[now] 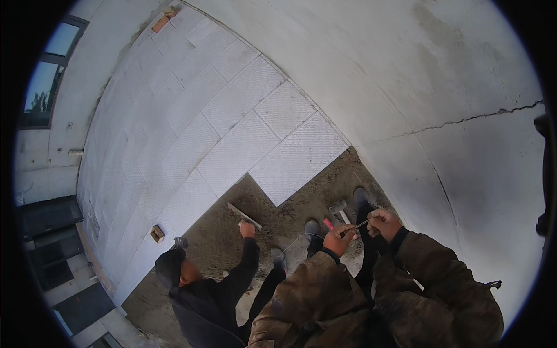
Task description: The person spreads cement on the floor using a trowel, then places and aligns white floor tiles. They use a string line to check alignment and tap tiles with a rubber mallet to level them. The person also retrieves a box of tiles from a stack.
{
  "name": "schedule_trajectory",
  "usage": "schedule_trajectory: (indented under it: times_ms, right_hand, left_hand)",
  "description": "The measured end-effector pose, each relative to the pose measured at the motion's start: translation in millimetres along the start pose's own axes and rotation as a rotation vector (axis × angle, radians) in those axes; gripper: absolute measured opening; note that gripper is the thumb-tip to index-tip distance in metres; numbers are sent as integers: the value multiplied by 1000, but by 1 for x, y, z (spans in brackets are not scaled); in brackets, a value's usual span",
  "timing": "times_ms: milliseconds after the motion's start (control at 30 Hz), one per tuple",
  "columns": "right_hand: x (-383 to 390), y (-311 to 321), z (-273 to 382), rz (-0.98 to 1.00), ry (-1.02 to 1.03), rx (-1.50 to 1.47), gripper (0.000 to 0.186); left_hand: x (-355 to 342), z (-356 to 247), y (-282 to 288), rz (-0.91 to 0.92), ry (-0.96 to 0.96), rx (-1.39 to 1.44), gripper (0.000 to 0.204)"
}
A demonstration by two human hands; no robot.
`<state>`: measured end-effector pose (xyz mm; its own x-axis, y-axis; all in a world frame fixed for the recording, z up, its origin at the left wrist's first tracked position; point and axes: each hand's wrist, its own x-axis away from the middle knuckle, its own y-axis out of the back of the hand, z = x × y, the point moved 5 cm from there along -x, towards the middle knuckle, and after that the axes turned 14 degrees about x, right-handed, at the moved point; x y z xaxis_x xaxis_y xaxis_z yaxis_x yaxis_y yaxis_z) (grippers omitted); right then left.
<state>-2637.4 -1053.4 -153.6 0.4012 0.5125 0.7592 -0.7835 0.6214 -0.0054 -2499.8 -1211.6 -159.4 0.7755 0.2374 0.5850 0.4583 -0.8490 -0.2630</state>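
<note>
1. While pinching string (pixel 362 223) between fingers of left hand (pixel 338 239) and right hand (pixel 383 225), before the body, apparently straightening it.
2. Probably calls for gentle, even tension.
3. Nearby: mallet (pixel 337 207), white panels (pixel 301 155), wall (pixel 447 81); leftward, co-worker (pixel 203 307) with trowel (pixel 245 216).
4. Possibly in the way: mallet, shoes (pixel 361 196).

We note one thin, pale strand (pixel 362 223), cord or wire we cannot tell; a short, nearly straight span lies between the left fingers (pixel 347 229) and the right fingers (pixel 377 219), pinched at both; beyond the left fingers, we see a faint length curving away.
</note>
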Motion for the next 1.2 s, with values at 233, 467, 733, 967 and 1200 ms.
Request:
schedule_trajectory:
  times_ms: [233, 467, 733, 967, 1200]
  right_hand:
    - [-60, 44, 19, 14, -16, -25, 21]
    - [-148, 53, -19, -101, -59, -10, 18]
    - [-293, 68, -98, -391, -153, -139, 26]
    - [-415, 70, -165, -463, -192, -377, 36]
    - [-505, 74, -204, -480, -70, -653, 24]
  left_hand:
    - [-66, 7, -26, -65, -16, 158, 22]
    - [-127, 82, -3, -183, 56, 282, 24]
    - [-224, 200, 66, -233, 237, 63, 30]
    - [-315, 250, 92, -283, 111, 126, 25]
    - [-379, 284, 108, -232, 183, 39, 25]
